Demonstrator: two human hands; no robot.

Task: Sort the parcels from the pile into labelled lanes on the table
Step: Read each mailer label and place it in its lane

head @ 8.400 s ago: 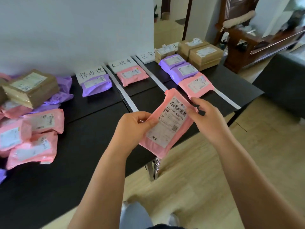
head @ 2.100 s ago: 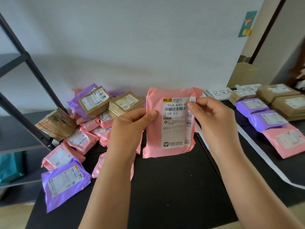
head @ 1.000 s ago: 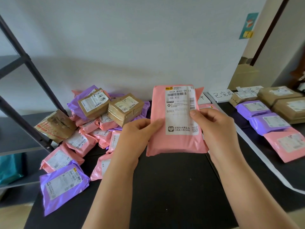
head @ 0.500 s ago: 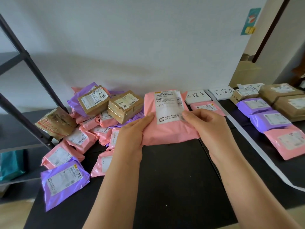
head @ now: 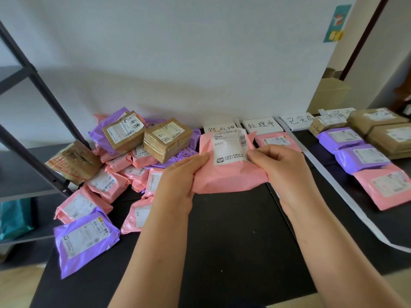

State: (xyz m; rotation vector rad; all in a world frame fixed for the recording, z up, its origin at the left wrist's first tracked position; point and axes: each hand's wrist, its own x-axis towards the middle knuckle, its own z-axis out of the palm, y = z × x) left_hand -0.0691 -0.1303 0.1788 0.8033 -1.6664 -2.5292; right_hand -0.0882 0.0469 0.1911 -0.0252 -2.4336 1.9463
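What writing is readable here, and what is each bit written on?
"Q303": white label on the pink plastic mailer.
"待处理": leftmost white paper card, partly hidden behind that mailer.
"处理中": second white paper card.
"已完成": third white paper card.
"异常": handwritten on two taped brown cardboard boxes.
Barcodes and other small print: too blurred to read.

Bare black tabletop (head: pixel 233 236) lies open between parcel pile (head: pixel 133 172) at left and white lane strip (head: pixel 333 178) at right.
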